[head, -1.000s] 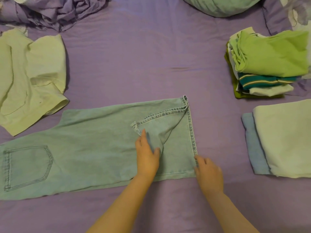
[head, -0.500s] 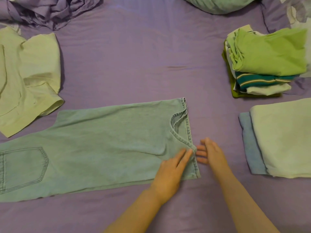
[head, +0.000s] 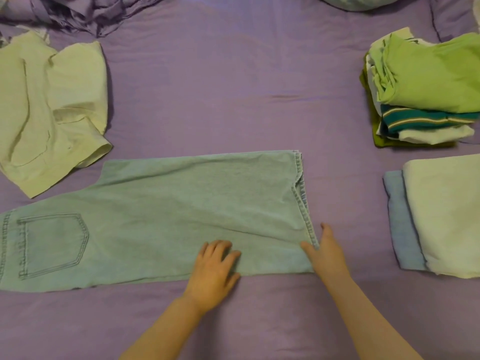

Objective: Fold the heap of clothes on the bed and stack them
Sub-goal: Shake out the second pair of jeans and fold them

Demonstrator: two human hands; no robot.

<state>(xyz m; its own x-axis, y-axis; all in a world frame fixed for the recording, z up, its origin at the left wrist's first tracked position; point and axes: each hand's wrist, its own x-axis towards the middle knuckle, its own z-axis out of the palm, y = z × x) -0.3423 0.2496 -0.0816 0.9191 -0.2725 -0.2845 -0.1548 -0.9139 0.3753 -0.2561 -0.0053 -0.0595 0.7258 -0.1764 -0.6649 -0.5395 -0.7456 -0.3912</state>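
Observation:
Light blue jeans [head: 166, 216] lie flat across the purple bed [head: 220, 87], folded lengthwise, back pocket at the left and leg hems at the right. My left hand [head: 214, 271] rests palm down on the lower edge of the leg, fingers spread. My right hand [head: 326, 253] lies at the near corner of the hem, thumb on the denim, holding nothing that I can make out. A crumpled pale yellow garment [head: 52, 110] sits at the left. At the right is a folded stack topped by a green shirt [head: 431, 76], and a folded cream piece on a blue one [head: 446, 214].
Rumpled purple bedding [head: 78, 11] is bunched at the far left corner. A pale green pillow [head: 358, 1] shows at the top edge. Bare purple sheet stretches between the jeans and the far clothes.
The turned-back hem corner has been laid flat. My left hand slid left along the leg's lower edge. My right hand moved onto the hem corner.

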